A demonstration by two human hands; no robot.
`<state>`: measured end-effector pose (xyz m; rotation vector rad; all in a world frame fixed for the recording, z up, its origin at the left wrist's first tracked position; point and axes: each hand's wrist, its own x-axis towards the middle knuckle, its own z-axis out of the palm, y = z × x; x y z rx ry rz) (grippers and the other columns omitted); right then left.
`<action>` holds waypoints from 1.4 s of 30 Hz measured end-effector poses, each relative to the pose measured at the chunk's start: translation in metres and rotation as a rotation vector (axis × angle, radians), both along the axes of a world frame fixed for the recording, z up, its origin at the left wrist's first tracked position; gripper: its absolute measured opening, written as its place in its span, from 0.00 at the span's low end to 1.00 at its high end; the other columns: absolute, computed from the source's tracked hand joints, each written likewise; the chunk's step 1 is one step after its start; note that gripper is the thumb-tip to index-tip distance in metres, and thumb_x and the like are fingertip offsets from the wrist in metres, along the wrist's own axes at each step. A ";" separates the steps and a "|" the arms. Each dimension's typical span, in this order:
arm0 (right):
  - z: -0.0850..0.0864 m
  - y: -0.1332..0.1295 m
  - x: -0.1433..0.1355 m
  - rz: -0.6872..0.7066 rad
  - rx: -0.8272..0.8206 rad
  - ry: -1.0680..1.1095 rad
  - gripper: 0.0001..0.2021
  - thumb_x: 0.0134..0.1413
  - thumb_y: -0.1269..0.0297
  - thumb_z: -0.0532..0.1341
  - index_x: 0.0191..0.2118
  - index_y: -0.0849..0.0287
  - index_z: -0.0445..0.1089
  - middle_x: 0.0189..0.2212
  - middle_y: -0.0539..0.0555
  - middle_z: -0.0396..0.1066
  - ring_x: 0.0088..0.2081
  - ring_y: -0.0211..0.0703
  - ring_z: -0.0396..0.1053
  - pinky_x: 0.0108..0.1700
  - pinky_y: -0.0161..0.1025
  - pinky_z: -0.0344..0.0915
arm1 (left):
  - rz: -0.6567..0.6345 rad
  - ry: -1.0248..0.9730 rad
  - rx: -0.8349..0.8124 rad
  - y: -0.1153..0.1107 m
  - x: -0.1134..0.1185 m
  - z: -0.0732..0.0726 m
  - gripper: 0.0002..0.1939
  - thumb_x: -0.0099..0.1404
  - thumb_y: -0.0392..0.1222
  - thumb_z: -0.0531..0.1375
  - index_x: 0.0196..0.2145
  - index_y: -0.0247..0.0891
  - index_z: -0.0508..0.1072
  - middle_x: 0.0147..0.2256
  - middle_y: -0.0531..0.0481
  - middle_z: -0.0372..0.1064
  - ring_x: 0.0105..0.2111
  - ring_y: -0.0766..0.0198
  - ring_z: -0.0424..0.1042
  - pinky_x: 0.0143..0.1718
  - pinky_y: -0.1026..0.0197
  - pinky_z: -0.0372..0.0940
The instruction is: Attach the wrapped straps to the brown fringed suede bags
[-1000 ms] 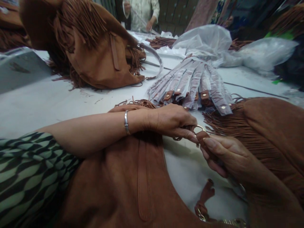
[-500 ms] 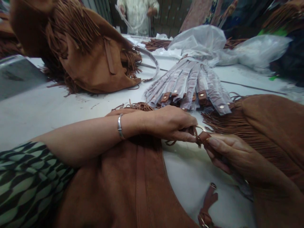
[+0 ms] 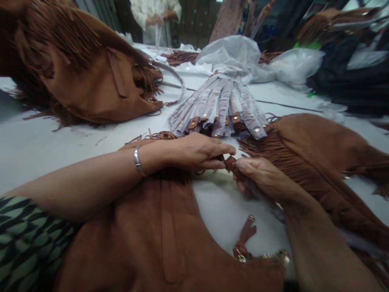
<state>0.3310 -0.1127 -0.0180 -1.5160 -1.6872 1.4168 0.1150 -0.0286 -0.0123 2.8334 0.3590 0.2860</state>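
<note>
A brown suede handbag (image 3: pixel 130 239) lies before me, with a stitched leather strip down its side. Over its upper corner reaches my left hand (image 3: pixel 197 152), thumb and fingers closed at the bag's metal ring, now mostly hidden between them. My right hand (image 3: pixel 258 172) pinches the end of a brown leather strap (image 3: pixel 231 163) against the left fingertips. The rest of that strap, partly wrapped in clear plastic, runs back under my right palm. Below the hands, a knotted leather zipper pull (image 3: pixel 244 237) hangs from the bag's opening.
Plastic-wrapped straps (image 3: pixel 219 105) with snap ends fan out beyond my hands. A fringed bag (image 3: pixel 319 142) lies at right, and another brown bag (image 3: pixel 91 85) stands at left on the white table (image 3: pixel 106 142). Plastic bags (image 3: pixel 231 50) lie behind; a person (image 3: pixel 156 20) stands across the table.
The view has swung right, so everything sits further left. The strap end and my right fingers have come closer to my left fingertips, and the ring shows less.
</note>
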 end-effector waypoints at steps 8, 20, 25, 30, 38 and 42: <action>0.044 -0.053 0.069 -0.487 0.414 -0.394 0.16 0.57 0.50 0.56 0.35 0.58 0.73 0.31 0.55 0.74 0.32 0.44 0.72 0.37 0.39 0.68 | 0.207 0.028 -0.040 0.010 -0.001 0.005 0.19 0.69 0.50 0.46 0.51 0.37 0.64 0.40 0.45 0.70 0.38 0.59 0.70 0.40 0.62 0.61; 0.021 -0.100 0.091 -0.169 0.032 -0.625 0.18 0.56 0.51 0.56 0.42 0.59 0.74 0.25 0.52 0.69 0.27 0.41 0.66 0.28 0.36 0.62 | 0.156 -0.083 -0.202 0.016 -0.004 -0.010 0.22 0.70 0.52 0.45 0.53 0.39 0.66 0.46 0.48 0.69 0.45 0.61 0.68 0.48 0.64 0.60; 0.061 -0.078 0.056 -0.100 -0.233 -0.238 0.16 0.52 0.54 0.63 0.40 0.63 0.70 0.20 0.47 0.66 0.19 0.31 0.59 0.21 0.28 0.54 | 0.225 -0.156 -0.200 0.014 -0.003 -0.009 0.22 0.69 0.51 0.46 0.53 0.36 0.65 0.44 0.47 0.71 0.43 0.61 0.70 0.48 0.63 0.61; 0.068 -0.067 0.018 -0.348 -0.230 0.253 0.14 0.55 0.54 0.60 0.31 0.61 0.64 0.13 0.49 0.66 0.13 0.33 0.58 0.15 0.28 0.52 | 0.485 -0.225 -0.113 0.024 -0.004 -0.006 0.20 0.68 0.44 0.45 0.49 0.34 0.71 0.45 0.44 0.72 0.44 0.59 0.70 0.49 0.60 0.63; 0.068 -0.025 -0.014 -0.657 -0.032 0.522 0.09 0.63 0.64 0.49 0.31 0.58 0.58 0.16 0.45 0.62 0.13 0.31 0.51 0.14 0.27 0.50 | 0.543 -0.644 0.120 -0.020 -0.010 0.040 0.16 0.65 0.46 0.51 0.39 0.33 0.73 0.36 0.40 0.71 0.39 0.56 0.68 0.43 0.53 0.62; 0.065 -0.003 -0.022 -0.725 0.044 0.579 0.10 0.63 0.64 0.46 0.29 0.56 0.55 0.13 0.43 0.56 0.12 0.32 0.49 0.14 0.27 0.49 | 0.176 -0.389 -0.737 -0.051 0.005 0.038 0.23 0.64 0.58 0.52 0.29 0.34 0.70 0.23 0.51 0.64 0.19 0.70 0.60 0.20 0.66 0.56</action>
